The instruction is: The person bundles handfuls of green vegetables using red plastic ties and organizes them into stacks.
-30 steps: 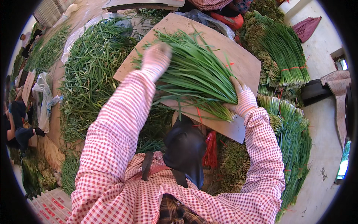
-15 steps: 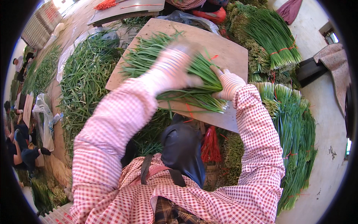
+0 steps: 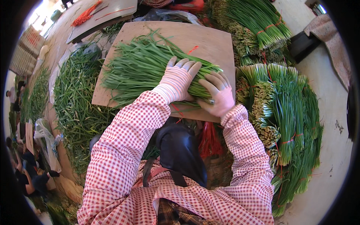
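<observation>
While green stalks (image 3: 138,71) lie loosely clasped beneath the left grip (image 3: 175,79), the right grip (image 3: 221,96) cups their ends

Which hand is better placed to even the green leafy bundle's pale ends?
Probably the pale gloved right hand: it rests at those ends, while the striped gloved left hand lies farther along the green leafy bundle.

a thick bundle of long, narrow green leaves (image 3: 138,71) lies flat across the wooden board (image 3: 215,43), spanning much of its width. the leafy tips fan out loosely toward the board's left edge, a few stray blades poking up toward its far edge. the bundle narrows rightward, where its paler, whitish stem ends gather near the board's right edge.
</observation>
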Tool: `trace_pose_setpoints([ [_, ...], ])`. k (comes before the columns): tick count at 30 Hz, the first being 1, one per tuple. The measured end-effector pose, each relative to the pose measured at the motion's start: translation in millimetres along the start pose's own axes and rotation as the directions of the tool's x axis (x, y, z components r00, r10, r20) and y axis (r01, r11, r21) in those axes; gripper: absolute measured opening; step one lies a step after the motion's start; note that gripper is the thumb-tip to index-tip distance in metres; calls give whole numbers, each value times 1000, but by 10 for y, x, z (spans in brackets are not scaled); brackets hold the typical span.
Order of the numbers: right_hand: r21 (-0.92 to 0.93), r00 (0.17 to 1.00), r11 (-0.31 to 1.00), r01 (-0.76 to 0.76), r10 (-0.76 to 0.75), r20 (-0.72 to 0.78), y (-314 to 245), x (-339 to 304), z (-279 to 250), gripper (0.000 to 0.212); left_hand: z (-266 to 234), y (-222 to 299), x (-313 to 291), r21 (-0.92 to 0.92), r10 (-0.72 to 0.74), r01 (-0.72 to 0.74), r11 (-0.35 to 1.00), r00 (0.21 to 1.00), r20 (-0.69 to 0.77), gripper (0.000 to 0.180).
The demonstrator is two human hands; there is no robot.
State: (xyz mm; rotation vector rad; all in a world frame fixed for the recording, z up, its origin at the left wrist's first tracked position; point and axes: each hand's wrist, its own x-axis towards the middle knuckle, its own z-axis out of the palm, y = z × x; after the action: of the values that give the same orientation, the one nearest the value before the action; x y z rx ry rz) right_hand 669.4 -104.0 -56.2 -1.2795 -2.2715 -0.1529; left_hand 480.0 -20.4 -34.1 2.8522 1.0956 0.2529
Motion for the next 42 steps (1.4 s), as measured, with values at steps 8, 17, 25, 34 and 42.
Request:
trace_pose_setpoints([
  [8,992,393,76,-103,919,-29,407,-461,282,66,30,61,-62,108,1,0,994,1000,-8,114],
  [17,945,538,101,-310,839,87,450,-98,322,44,116,130,-68,77,-68,71,995,997,-37,113],
  [25,760,663,201,-618,653,367,800,21,155,24,65,149,-52,82,-82,82,993,997,6,115],
  [34,844,623,201,-497,759,186,732,-63,226,17,63,138,-40,86,-89,87,992,996,17,115],
  [42,371,862,779,-506,464,203,248,32,-404,33,-3,140,14,67,-120,114,991,988,94,113],
])
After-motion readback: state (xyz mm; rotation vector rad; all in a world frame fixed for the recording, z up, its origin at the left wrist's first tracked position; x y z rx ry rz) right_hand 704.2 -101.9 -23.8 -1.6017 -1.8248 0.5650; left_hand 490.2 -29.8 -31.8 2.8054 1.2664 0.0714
